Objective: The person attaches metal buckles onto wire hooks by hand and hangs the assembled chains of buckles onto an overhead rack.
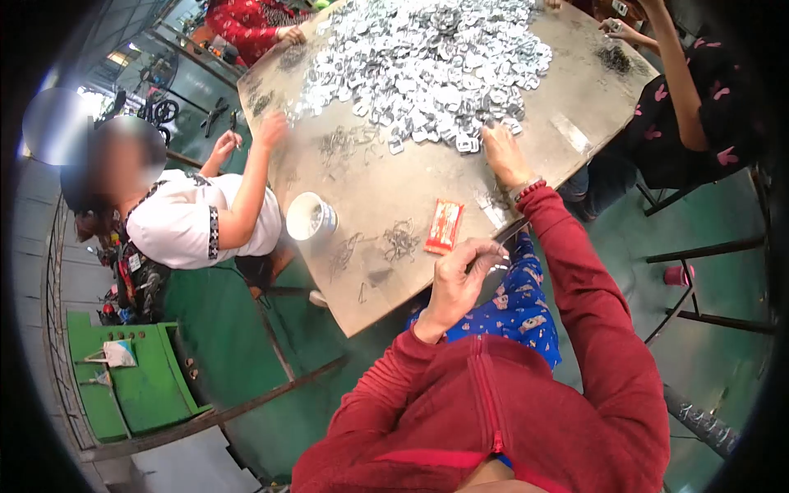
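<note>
A large heap of small silvery metal pieces [427, 66] covers the far middle of the table [370, 177]. My right hand [504, 154] reaches to the heap's near edge, its fingertips on or beside pieces there; what they grip is too small to tell. Near the table's front edge, my left hand [462, 279] is raised with thumb and fingers pinched together, and small shiny bits show at the fingertips. Just beyond it lies a red packet [444, 226]. Thin dark wire pieces [400, 240] are scattered left of the packet.
A white tub [311, 217] stands near the table's left edge. One person in a white top [185, 218] works at the left, another in red sleeves [242, 29] at the far left. A person in dark patterned clothes [699, 107] sits at the right. Clear strips [571, 131] lie on the right side.
</note>
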Demonstrator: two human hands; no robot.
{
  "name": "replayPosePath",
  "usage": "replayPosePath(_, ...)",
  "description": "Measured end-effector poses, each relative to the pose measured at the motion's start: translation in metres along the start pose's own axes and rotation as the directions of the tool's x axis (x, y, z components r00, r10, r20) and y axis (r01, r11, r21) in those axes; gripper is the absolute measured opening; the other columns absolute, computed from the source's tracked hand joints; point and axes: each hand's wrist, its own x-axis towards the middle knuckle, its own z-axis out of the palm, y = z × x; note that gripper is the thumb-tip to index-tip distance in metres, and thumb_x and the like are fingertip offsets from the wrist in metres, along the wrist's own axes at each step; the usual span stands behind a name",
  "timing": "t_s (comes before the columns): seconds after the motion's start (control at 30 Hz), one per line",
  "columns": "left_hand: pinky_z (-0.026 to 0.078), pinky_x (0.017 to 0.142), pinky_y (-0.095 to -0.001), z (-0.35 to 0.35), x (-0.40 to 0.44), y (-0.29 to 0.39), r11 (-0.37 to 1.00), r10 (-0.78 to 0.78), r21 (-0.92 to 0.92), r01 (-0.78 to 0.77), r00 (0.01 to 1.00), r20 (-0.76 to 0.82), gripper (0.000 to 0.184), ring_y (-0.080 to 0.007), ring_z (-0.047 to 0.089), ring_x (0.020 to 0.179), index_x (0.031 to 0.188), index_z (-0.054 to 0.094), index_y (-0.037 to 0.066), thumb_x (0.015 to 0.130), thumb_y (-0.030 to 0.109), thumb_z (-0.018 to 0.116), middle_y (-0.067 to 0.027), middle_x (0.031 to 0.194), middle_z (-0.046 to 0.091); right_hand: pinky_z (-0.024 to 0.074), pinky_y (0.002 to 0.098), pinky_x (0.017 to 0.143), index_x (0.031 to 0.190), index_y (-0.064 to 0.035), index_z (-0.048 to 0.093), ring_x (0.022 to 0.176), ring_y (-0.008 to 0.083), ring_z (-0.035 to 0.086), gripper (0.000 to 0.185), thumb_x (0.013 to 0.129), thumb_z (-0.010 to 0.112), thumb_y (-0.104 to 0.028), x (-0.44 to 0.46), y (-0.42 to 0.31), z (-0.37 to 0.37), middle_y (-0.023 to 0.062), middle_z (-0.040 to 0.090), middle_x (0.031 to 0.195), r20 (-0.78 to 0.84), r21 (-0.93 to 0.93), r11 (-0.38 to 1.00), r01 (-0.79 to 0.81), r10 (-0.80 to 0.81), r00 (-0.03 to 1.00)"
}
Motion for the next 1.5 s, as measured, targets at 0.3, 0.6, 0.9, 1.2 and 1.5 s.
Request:
replayPosePath(0.3,0.049,0.069,-0.0233,-0.007,0.016,-0.001,0.947,-0.086,-0.310,0.083,0.996,0.004,0.009,-0.0110,0.061,0.075,0.096,0.058,-0.002,0.087,0.001,0.057,-0.0051,0.083,0.063,0.0468,0.0241,0.052,0.081,0.0014,0.059,0.056,0.0117,0.057,0.021,0.076,0.069,-0.017,-0.002,-0.051,-0.111,0.0056,0.058,0.064,0.350,0.607,0.679,-0.413,0.238,0.906)
replayPosePath(0.6,0.049,0.066,-0.0223,-0.007,0.028,0.001,0.964,-0.052,-0.260,0.053,0.999,0.009,0.013,-0.0103,0.061,0.070,0.092,0.062,-0.002,0.088,0.010,0.060,-0.0065,0.082,0.066,0.0455,0.0189,0.058,0.096,0.0020,0.067,0.065,0.0070,0.058,0.020,0.077,0.068,-0.004,-0.052,-0.135,-0.184,0.0038,0.066,0.078,0.204,0.720,0.572,-0.394,0.368,0.907)
replayPosePath(0.9,0.048,0.068,-0.0281,-0.010,0.021,-0.001,0.948,0.141,0.294,-0.119,0.988,-0.055,0.010,-0.0157,0.062,0.073,0.091,0.062,-0.001,0.085,0.007,0.059,-0.0093,0.080,0.065,0.0496,0.0244,0.063,0.090,0.0063,0.063,0.066,0.0145,0.061,0.015,0.075,0.066,0.007,-0.058,-0.144,-0.174,0.0106,0.065,0.079,0.232,0.855,0.283,-0.435,0.540,0.809)
replayPosePath(1.2,0.049,0.074,-0.0311,-0.138,0.101,-0.097,0.777,-0.086,0.529,0.340,0.891,-0.446,0.024,-0.0208,0.063,0.080,0.102,0.064,0.001,0.087,0.018,0.055,-0.0123,0.089,0.066,0.0526,0.0258,0.059,0.080,0.0034,0.059,0.062,0.0162,0.063,0.013,0.073,0.064,0.013,-0.064,-0.145,-0.181,0.0117,0.064,0.077,0.324,0.911,0.063,-0.408,0.502,0.802)
replayPosePath(1.5,0.048,0.077,-0.0454,-0.212,0.153,-0.184,0.114,0.328,0.969,0.217,0.913,-0.243,0.025,-0.0389,0.062,0.080,0.074,0.065,0.001,0.079,0.025,0.059,-0.0193,0.076,0.064,0.0512,0.0238,0.058,0.080,0.0060,0.061,0.061,0.0128,0.062,0.008,0.073,0.065,0.007,-0.064,-0.138,-0.190,0.0091,0.064,0.072,0.321,0.841,0.216,-0.495,0.536,0.780)
